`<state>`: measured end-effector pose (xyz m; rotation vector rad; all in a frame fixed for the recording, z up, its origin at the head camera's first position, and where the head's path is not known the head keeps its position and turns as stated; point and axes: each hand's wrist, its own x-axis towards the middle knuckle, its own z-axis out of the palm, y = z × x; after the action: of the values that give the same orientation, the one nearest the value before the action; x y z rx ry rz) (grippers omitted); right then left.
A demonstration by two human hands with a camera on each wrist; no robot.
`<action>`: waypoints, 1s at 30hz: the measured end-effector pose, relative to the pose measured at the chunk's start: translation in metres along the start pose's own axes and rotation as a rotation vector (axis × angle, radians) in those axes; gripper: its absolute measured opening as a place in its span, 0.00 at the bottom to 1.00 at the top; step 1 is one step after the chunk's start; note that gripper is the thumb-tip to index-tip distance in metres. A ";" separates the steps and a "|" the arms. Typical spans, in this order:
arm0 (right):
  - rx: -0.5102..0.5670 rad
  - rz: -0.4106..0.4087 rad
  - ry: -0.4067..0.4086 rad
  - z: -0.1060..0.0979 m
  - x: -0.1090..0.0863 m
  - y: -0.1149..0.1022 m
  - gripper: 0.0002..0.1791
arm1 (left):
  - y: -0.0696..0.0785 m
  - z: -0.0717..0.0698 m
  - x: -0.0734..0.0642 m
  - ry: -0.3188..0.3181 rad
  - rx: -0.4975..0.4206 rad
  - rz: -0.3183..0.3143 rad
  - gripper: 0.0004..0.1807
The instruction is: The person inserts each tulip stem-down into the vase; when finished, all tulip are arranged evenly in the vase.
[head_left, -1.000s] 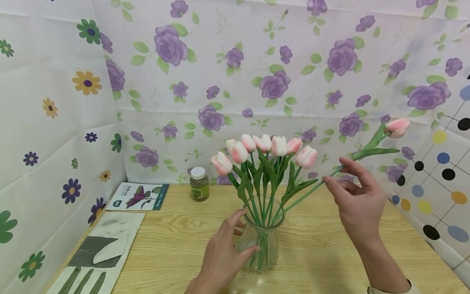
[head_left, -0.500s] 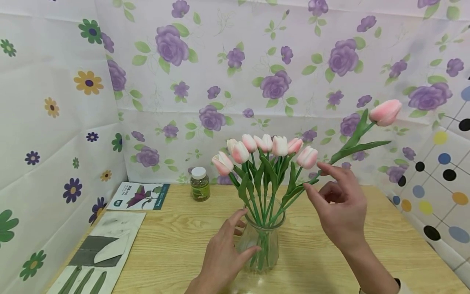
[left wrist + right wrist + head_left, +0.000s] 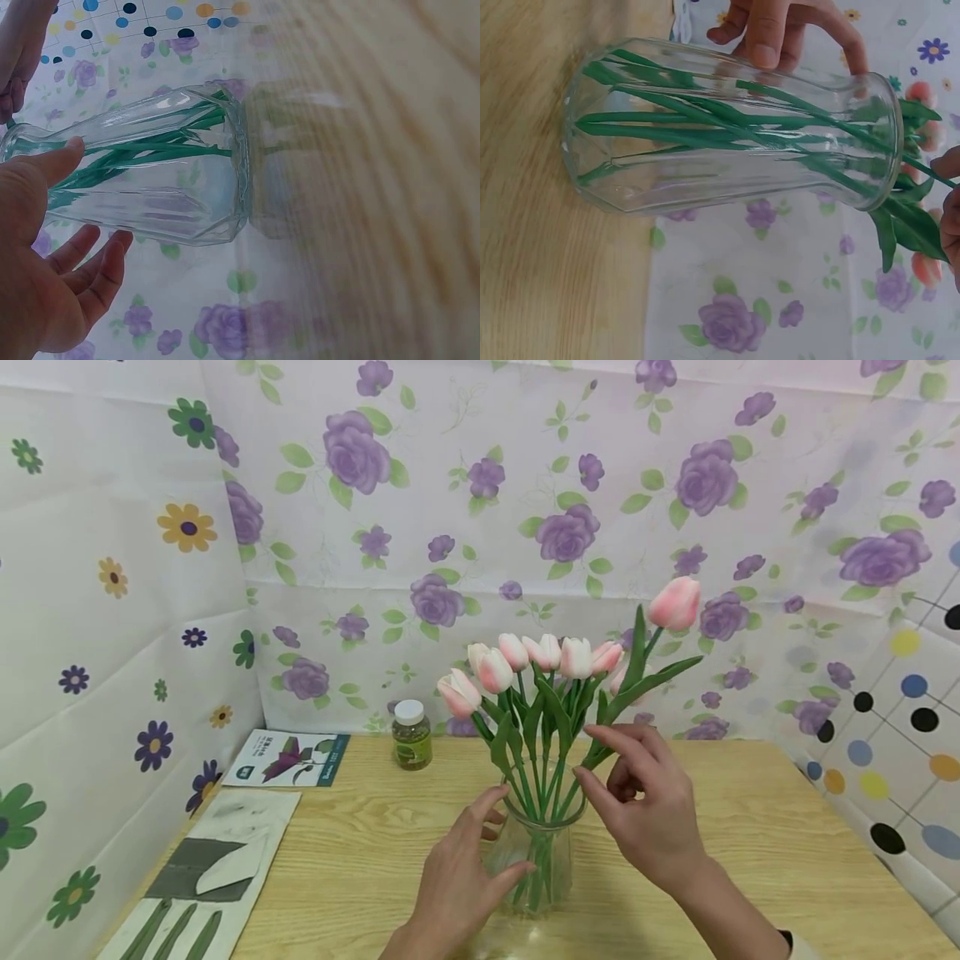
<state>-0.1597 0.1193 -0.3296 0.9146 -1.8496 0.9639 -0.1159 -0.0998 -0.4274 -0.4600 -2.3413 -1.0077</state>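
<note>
A clear glass vase [image 3: 558, 864] stands upright on the table, holding several pink-and-white artificial tulips [image 3: 495, 670] whose green stems [image 3: 127, 154] cross inside it. My left hand [image 3: 459, 868] holds the vase from the left, its thumb across the near side and fingers by the neck. With thumb and index finger, my right hand [image 3: 648, 806] pinches the stem of one more tulip [image 3: 675, 604] just above the rim on the right. That bloom rises higher than the others and hides part of a tulip behind it. In the right wrist view its lower stem [image 3: 810, 111] reaches down inside the vase.
Behind the vase at left stands a small jar [image 3: 412, 739] with a white lid and green label. A printed card [image 3: 288, 758] and a flat sheet with grey and green shapes [image 3: 217, 868] lie along the table's left side. Flower-patterned cloth [image 3: 450, 468] hangs behind.
My right hand has moved left and down toward the vase, bringing its tulip more upright and the stem deeper inside. The left hand has stayed at the vase.
</note>
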 end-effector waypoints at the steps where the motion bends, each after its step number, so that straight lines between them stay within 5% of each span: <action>1: -0.001 -0.010 -0.010 0.001 -0.001 0.001 0.20 | 0.000 0.000 0.000 -0.001 0.001 0.000 0.57; 9: -0.045 -0.087 -0.089 0.012 -0.002 0.000 0.33 | 0.000 0.001 0.001 -0.003 0.003 0.001 0.56; 20: -0.137 -0.071 -0.314 0.005 0.000 -0.009 0.20 | 0.001 0.001 0.000 -0.016 -0.022 -0.006 0.55; 25: -0.115 -0.042 -0.257 -0.003 -0.003 -0.009 0.17 | 0.001 0.002 0.000 -0.009 -0.020 0.011 0.56; 30: -0.048 0.046 -0.101 -0.018 -0.004 -0.002 0.15 | 0.002 0.003 0.000 -0.003 -0.008 0.008 0.56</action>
<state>-0.1501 0.1348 -0.3259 0.9095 -1.9781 0.9125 -0.1156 -0.0962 -0.4277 -0.4745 -2.3370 -1.0137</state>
